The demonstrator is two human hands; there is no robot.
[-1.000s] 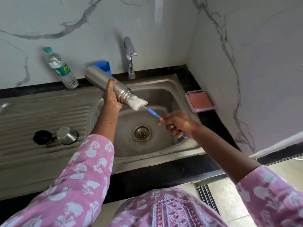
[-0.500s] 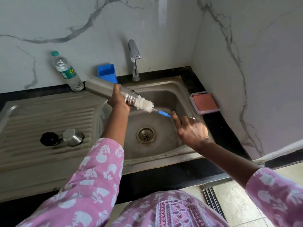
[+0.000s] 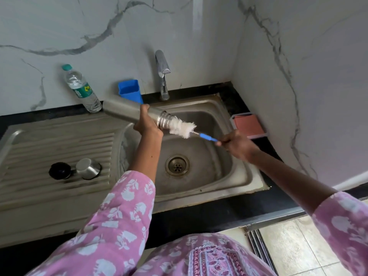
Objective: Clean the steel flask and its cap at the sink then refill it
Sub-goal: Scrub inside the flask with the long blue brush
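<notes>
Cylindrical steel flask (image 3: 127, 112) near-horizontal, mouth pointing right over sink; left hand (image 3: 147, 124) wrapped round neck; right hand (image 3: 237, 146) apparently gripping blue-handled white bottle brush (image 3: 184, 129).

The person wore a pink garment (image 3: 163, 263) printed with white flowers and leaves. Back from the fingers of the left hand (image 3: 148, 126), the forearm was uncovered up to the left sleeve (image 3: 111, 216). The right sleeve (image 3: 346, 222) began similarly far back from the right hand (image 3: 237, 145). The chest carried a darker purple embroidered panel (image 3: 209, 259).
</notes>
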